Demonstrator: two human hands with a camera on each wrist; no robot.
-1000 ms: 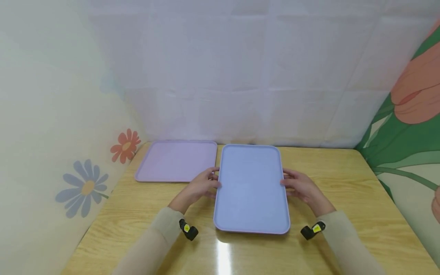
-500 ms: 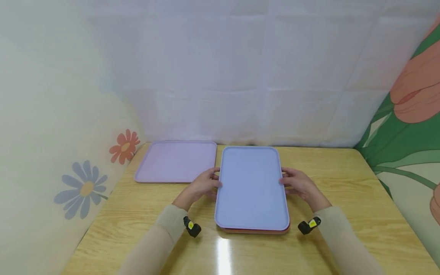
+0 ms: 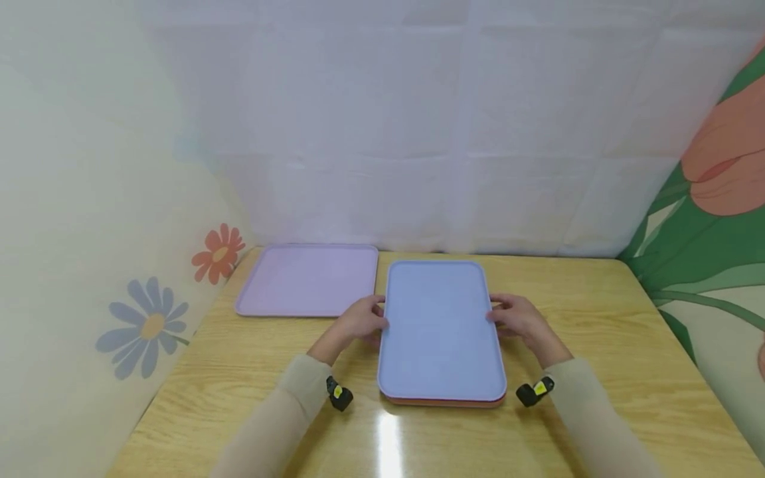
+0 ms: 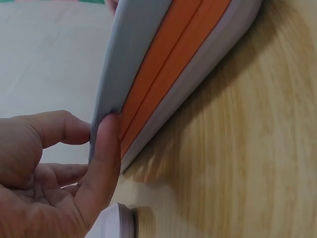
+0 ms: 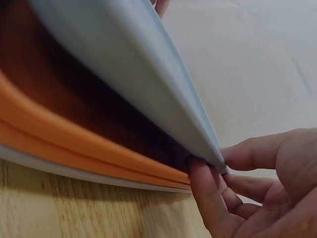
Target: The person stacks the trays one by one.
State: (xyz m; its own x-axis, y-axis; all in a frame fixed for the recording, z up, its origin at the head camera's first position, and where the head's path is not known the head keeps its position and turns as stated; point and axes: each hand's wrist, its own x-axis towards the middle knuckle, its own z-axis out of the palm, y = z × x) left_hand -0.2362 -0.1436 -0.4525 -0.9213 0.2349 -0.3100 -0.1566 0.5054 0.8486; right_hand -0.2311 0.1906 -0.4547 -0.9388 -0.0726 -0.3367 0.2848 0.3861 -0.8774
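1. Off-white, the left wall (image 3: 84, 166) carries painted flowers and bounds the table (image 3: 597, 318) on this side.
2. Next comes the lilac tray (image 3: 307, 279), lying flat with its long side near the back cloth (image 3: 430, 133). Placed there, just beside the other trays, it seems set aside so the hands have room.
3. The left hand (image 3: 361, 320) pinches the left long rim of the blue tray (image 3: 439, 325), about midway along. In the left wrist view one digit lies against the outside and another reaches in at the lower edge, probably because a rim this shallow offers little else to hold.
4. Between the hands is the blue tray, lengthwise to the person, over the orange trays (image 4: 156, 64), two rims of which show, with a pale tray (image 4: 223, 42) lowest, on the table. In the right wrist view a dark gap parts blue from orange and narrows towards the fingers; on the left side no clear gap shows. It looks partly propped by fingers, not fully nested.
5. The right hand (image 3: 521, 317) pinches the opposite rim, fingertips tucked beneath. Gripping level with its partner likely keeps the weight balanced.
6. Farthest right, tulips cover the right wall (image 3: 717, 252), well apart from the trays.
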